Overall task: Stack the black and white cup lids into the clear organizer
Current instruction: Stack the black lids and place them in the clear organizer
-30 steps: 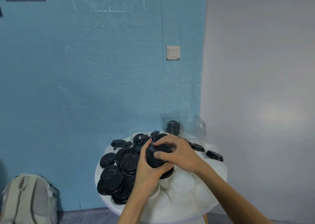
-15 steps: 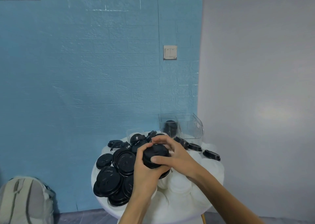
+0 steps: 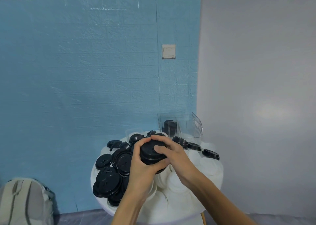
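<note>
Both hands hold a short stack of black lids [image 3: 151, 153] above the middle of the round white table [image 3: 172, 214]. My left hand [image 3: 142, 163] grips the stack from the left and below. My right hand [image 3: 172, 153] grips it from the right, thumb across the top lid. Loose black lids [image 3: 109, 178] lie piled on the table's left half, and white lids [image 3: 177, 185] cover the right half. The clear organizer [image 3: 188, 127] stands at the table's far edge, with a stack of black lids [image 3: 169, 126] in its left compartment.
A few single black lids [image 3: 210, 153] lie near the organizer on the right. A grey backpack [image 3: 24, 202] sits on the floor at the lower left. The blue wall with a light switch [image 3: 168, 51] is close behind the table; a grey wall stands to the right.
The view has shifted slightly. Both hands keep hold of the black lid stack and have lifted it a little toward the organizer.
</note>
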Motion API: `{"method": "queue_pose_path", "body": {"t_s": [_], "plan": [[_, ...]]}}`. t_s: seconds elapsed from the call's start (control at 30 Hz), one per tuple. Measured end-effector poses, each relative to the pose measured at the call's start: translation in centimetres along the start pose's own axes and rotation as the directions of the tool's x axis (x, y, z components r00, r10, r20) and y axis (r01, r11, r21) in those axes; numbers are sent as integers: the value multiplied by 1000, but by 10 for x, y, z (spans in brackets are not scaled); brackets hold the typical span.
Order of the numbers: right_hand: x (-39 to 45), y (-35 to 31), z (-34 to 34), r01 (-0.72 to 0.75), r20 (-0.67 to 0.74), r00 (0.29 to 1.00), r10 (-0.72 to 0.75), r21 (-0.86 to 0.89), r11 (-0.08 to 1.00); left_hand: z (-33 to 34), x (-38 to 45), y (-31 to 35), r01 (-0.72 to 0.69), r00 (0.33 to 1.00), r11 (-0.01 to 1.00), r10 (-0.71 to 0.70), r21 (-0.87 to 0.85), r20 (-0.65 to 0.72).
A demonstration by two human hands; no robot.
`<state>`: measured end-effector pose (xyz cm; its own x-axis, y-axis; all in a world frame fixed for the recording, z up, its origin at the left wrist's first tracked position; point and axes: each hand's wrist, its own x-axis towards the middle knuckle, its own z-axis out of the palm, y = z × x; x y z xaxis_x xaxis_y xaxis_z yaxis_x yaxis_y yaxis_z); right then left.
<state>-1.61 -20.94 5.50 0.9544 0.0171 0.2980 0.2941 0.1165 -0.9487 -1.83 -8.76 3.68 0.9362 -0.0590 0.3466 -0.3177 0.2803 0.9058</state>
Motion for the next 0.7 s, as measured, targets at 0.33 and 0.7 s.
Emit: {"method": "queue_pose_path", "body": {"t_s": [0.33, 0.7], "plan": [[0, 4, -5, -70, -49, 996, 76, 119, 990, 0, 1, 7, 128, 992, 985, -126, -115, 28], [9, 7, -9, -67, -101, 992, 79, 112, 991, 8, 17, 10, 182, 983, 973, -178, -138, 46]]}}
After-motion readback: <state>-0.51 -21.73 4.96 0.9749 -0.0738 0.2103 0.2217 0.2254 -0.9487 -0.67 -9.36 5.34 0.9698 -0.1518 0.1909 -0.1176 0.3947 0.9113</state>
